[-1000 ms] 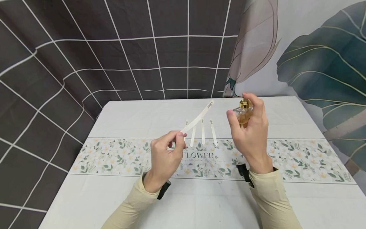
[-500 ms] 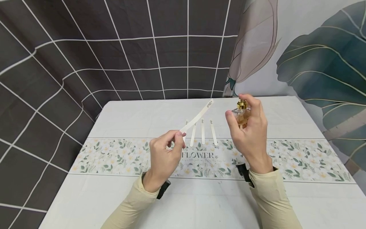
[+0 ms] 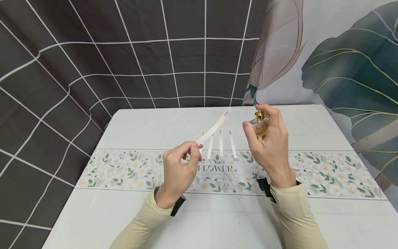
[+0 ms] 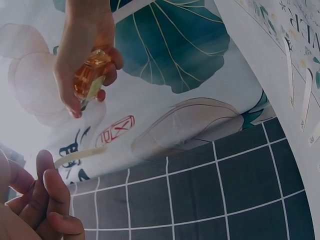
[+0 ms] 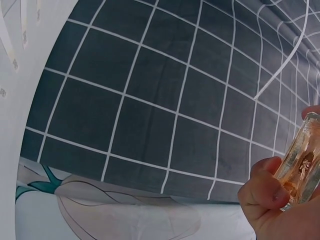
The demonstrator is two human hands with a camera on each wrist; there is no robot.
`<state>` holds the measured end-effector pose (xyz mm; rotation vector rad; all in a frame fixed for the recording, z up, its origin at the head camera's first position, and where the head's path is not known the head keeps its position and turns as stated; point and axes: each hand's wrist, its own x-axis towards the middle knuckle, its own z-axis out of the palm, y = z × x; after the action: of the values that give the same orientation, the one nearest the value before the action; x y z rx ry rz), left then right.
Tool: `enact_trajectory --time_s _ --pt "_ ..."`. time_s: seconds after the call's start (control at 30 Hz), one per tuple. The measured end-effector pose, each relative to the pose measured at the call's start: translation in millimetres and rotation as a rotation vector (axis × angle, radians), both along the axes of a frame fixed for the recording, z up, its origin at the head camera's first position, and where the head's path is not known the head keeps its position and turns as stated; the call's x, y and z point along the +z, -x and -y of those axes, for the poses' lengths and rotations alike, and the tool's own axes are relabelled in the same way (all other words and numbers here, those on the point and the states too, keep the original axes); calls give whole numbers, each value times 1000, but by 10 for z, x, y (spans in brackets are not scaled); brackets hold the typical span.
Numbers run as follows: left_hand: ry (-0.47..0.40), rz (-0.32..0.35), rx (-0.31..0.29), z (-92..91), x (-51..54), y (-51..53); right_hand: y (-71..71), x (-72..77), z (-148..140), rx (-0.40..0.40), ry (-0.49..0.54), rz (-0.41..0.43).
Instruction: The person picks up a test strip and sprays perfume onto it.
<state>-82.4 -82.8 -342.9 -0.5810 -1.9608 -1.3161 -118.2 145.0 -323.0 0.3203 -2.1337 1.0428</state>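
Between thumb and fingers, my left hand [image 3: 180,169] pinches the lower end of a white paper strip [image 3: 214,128], which slants up to the right with small print at its top. My right hand [image 3: 272,148] grips a glass bottle [image 3: 260,127] of amber liquid, index finger on its gold top. The bottle is held up to the right of the strip, apart from it. In the left wrist view the bottle [image 4: 92,75] and the strip [image 4: 82,155] both show. The right wrist view shows the bottle [image 5: 302,162] in the right fingers [image 5: 265,190].
Several more white strips [image 3: 221,143] lie fanned on the white tabletop [image 3: 149,129], behind the held strip. A floral band [image 3: 124,169] with lettering crosses the table. A dark grid-patterned cloth [image 3: 186,55] hangs behind and to the left, a leaf-patterned cloth [image 3: 280,83] at the right.
My right hand and the bottle have moved a little to the left, toward the strip. The strip's upper end has shifted slightly left; my left hand has barely moved.
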Motion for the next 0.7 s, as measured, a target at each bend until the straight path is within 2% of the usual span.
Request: enact_trajectory --time_s 0.23,0.47,0.7 --pt "17 -18 11 1 0 4 3 0 6 -3 6 11" --pt "22 -14 12 -2 11 -4 -3 2 -8 32 63 -13" --pt "12 -9 6 -3 10 -2 -10 22 -13 -3 85 -64"
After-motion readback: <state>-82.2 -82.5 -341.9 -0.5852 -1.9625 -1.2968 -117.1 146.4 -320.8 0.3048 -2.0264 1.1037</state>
